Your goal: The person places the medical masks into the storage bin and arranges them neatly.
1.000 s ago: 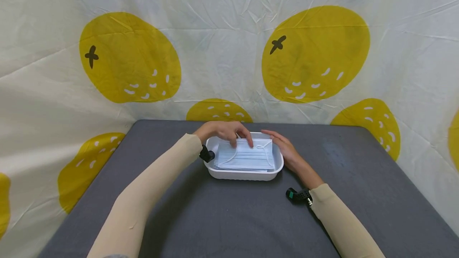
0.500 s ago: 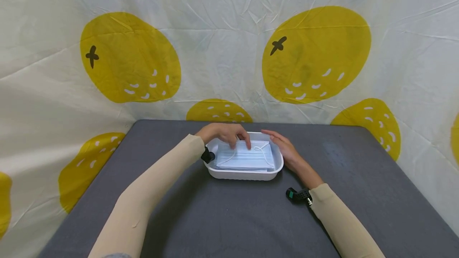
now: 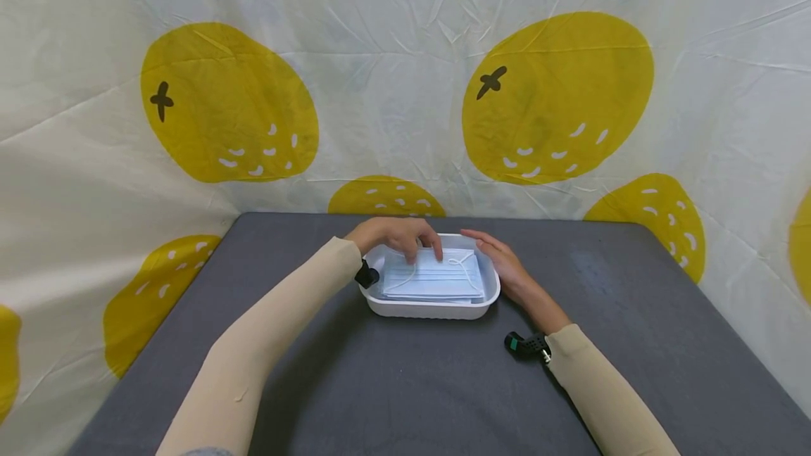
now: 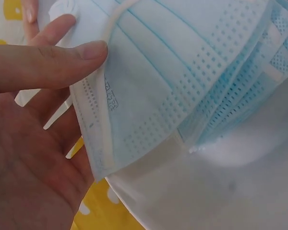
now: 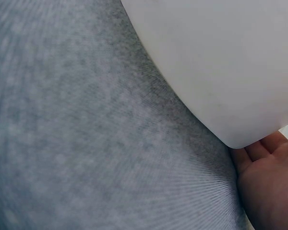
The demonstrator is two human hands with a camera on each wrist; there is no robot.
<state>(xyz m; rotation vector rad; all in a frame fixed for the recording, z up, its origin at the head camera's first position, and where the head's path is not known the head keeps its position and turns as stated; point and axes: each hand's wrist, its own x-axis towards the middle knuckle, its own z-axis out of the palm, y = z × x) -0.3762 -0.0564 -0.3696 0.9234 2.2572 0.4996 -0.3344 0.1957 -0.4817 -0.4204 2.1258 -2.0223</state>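
Observation:
A stack of pale blue face masks [image 3: 432,281] lies in a white tray [image 3: 431,309]. My left hand [image 3: 405,233] reaches over the tray's back left and pinches the top mask's back edge. In the left wrist view, the thumb [image 4: 89,53] lies on that mask [image 4: 144,91] and some fingers pass behind its edge; its near corner stands apart from the masks below. My right hand [image 3: 507,266] rests along the tray's right side with fingers extended; in the right wrist view its palm [image 5: 271,184] is beside the tray wall [image 5: 221,62], fingertips hidden.
The tray stands on a dark grey table [image 3: 405,385], near its far edge. Behind the table hangs a white curtain [image 3: 386,104] printed with yellow fruit. Each wrist wears a black strap, the right one [image 3: 529,345] with a green mark.
The top mask and my left hand have shifted slightly down and left, closer to the stack, then stayed nearly still. My right hand and the tray keep their places.

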